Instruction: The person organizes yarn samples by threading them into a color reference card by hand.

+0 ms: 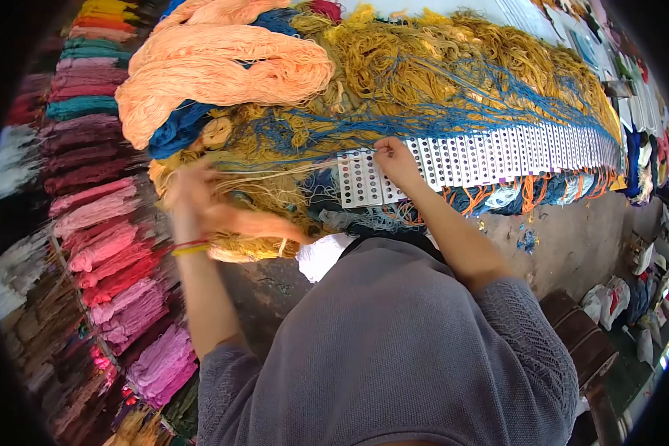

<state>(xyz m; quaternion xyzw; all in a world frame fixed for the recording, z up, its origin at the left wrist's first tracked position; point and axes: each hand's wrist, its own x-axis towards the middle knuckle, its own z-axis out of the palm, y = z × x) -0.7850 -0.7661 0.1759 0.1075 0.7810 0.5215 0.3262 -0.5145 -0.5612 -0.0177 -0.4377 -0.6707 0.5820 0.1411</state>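
My left hand [193,189] is smeared by motion at the left end of the yarn heap, a yellow and a red band around its wrist. Its fingers cannot be made out. Close below it lies a small peach skein [256,223]. Pale and blue strands [275,172] stretch from beside this hand toward my right hand [396,160]. The right fingers are pinched together at the top edge of white cards with rows of dark holes [483,157]; what they grip is too small to name. Blue threads [438,117] run over the cards' upper edge.
A large peach skein [230,67] lies on tangled mustard yarn [401,63]. Dark blue yarn [177,130] shows beneath it. Pink and red skeins [111,253] line a rack at left. A brown wooden seat [576,338] stands at lower right.
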